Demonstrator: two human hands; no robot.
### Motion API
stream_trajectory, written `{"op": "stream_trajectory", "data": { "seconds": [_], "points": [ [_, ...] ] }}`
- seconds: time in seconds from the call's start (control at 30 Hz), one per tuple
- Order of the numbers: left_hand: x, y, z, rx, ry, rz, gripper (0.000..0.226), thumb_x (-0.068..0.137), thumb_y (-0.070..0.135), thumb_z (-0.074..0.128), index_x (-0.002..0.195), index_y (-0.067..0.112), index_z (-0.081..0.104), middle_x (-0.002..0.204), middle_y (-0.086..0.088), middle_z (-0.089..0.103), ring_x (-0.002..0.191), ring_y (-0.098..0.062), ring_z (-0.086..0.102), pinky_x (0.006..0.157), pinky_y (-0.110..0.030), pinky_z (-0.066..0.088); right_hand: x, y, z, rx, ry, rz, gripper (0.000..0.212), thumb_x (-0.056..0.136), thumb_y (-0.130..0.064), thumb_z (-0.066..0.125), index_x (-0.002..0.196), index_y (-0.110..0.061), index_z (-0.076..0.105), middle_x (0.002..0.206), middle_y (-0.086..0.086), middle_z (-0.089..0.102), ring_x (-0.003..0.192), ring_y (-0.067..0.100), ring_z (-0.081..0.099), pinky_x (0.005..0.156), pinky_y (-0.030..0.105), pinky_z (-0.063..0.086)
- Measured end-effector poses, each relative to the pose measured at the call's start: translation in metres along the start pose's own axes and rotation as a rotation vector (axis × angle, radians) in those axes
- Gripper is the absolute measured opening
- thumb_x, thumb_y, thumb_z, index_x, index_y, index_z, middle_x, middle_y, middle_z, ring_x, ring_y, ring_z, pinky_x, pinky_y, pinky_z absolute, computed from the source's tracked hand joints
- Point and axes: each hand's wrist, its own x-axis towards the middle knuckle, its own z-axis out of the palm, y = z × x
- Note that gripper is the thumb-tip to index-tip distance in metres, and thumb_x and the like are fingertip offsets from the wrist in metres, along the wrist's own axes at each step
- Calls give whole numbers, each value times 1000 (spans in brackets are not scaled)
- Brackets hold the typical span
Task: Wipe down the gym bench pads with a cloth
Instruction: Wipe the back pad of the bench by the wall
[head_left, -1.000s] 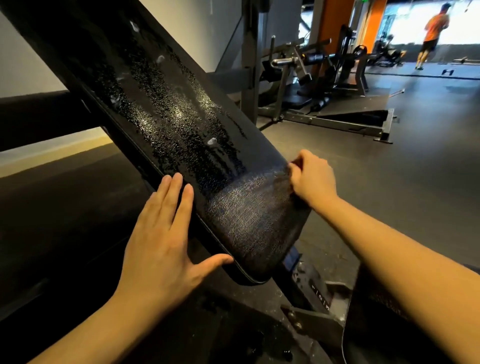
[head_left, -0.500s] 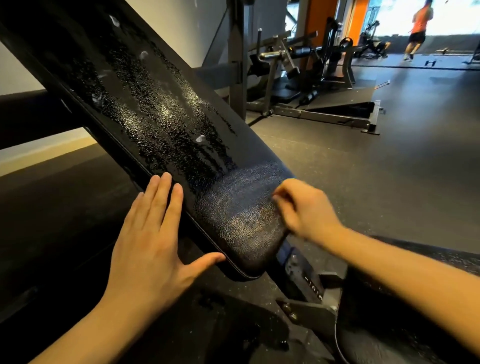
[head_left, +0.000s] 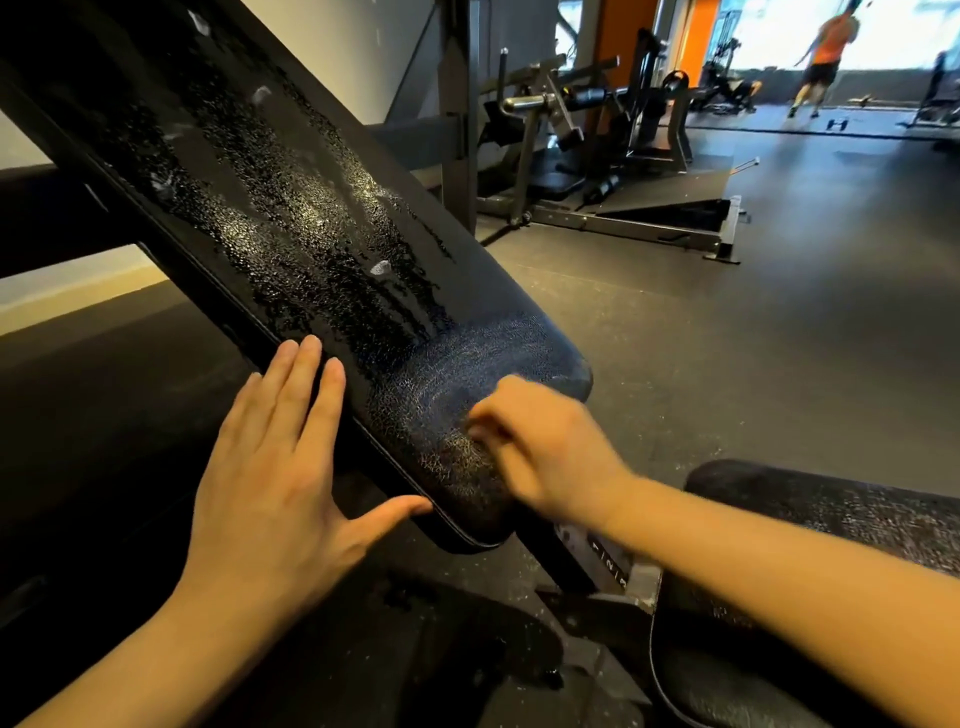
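The inclined black back pad (head_left: 291, 228) of the bench runs from the upper left down to the middle. Its upper part is covered in wet droplets and a few foam specks; its lower end looks smeared and wiped. My left hand (head_left: 275, 478) lies flat against the pad's left edge, fingers straight and thumb under the bottom corner. My right hand (head_left: 545, 447), blurred, presses on the pad's lower end with curled fingers bunched as if round a cloth. The cloth itself is hidden under the hand. The seat pad (head_left: 831, 519) lies under my right forearm.
The bench's metal adjustment bracket (head_left: 608, 561) with numbers sits below the back pad. A steel upright (head_left: 457, 104) and a gym machine (head_left: 597, 135) stand behind on the rubber floor. A person in an orange shirt (head_left: 826, 57) is far off at the back right.
My right hand has swept from the pad's right edge down and leftward across its lower end. The smeared patch has widened. My left hand stays on the pad's left edge.
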Motion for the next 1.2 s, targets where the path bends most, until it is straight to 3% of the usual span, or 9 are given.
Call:
{"op": "stream_trajectory", "data": {
  "seconds": [0.17, 0.27, 0.37, 0.43, 0.63, 0.7, 0.97, 1.07, 1.2],
  "points": [
    [-1, 4, 3, -28, 5, -32, 123, 73, 89, 40, 157, -1, 31, 169, -17, 19, 159, -28, 12, 127, -46, 17, 16, 88, -12, -138, 102, 677, 12, 99, -22, 59, 99, -12, 66, 104, 10, 69, 99, 35, 64, 81, 39, 48],
    [1, 3, 4, -34, 4, -31, 124, 73, 89, 40, 156, -2, 33, 168, -18, 21, 158, -30, 15, 126, -48, 20, 42, 28, -2, -58, 121, 492, 11, 97, -21, 61, 101, -15, 68, 106, 7, 70, 99, 31, 65, 87, 43, 52],
    [-1, -1, 5, -33, 20, -5, 122, 78, 90, 36, 155, -4, 35, 167, -20, 23, 157, -32, 18, 126, -48, 18, 39, -58, 12, 86, -3, 56, 12, 90, -16, 59, 97, -10, 68, 93, 10, 65, 85, 33, 62, 70, 40, 51],
    [-1, -1, 5, -39, 26, -2, 121, 78, 90, 37, 155, -4, 35, 167, -20, 24, 157, -32, 19, 126, -49, 19, 36, -49, 7, 80, -7, -64, 20, 93, -21, 54, 98, -8, 68, 90, 9, 64, 81, 31, 61, 66, 37, 47],
    [0, 8, 5, -70, 34, -61, 123, 69, 82, 54, 154, -4, 35, 166, -21, 26, 157, -33, 19, 125, -51, 23, 71, 67, 1, -165, 133, 694, 20, 102, -24, 54, 105, -9, 67, 110, 14, 70, 102, 37, 63, 82, 41, 47],
    [2, 8, 5, -87, 24, -65, 122, 68, 81, 52, 153, -5, 37, 165, -23, 28, 156, -35, 21, 124, -52, 25, 81, 49, 5, -176, 140, 693, 18, 101, -23, 55, 104, -8, 66, 109, 15, 69, 101, 38, 63, 82, 41, 47],
    [5, 7, -6, -91, -44, -60, 131, 60, 84, 67, 152, -6, 39, 163, -24, 31, 154, -37, 26, 124, -54, 27, 56, -75, -5, 23, -72, 168, 12, 98, -23, 56, 98, -14, 64, 95, 3, 66, 89, 25, 61, 77, 39, 48],
    [4, 8, -10, -90, -54, -74, 133, 60, 86, 66, 152, -5, 39, 163, -23, 30, 154, -36, 25, 124, -52, 27, 33, -44, -10, -67, -75, 267, 10, 100, -23, 58, 99, -14, 63, 98, 5, 66, 91, 30, 62, 78, 44, 49],
    [4, 8, -7, -54, -50, -70, 130, 64, 89, 50, 155, -3, 36, 165, -21, 28, 156, -33, 21, 126, -48, 21, 62, 13, -1, -96, 85, 643, 14, 101, -23, 57, 101, -12, 65, 105, 12, 71, 97, 37, 65, 82, 43, 51]
  ]
}}
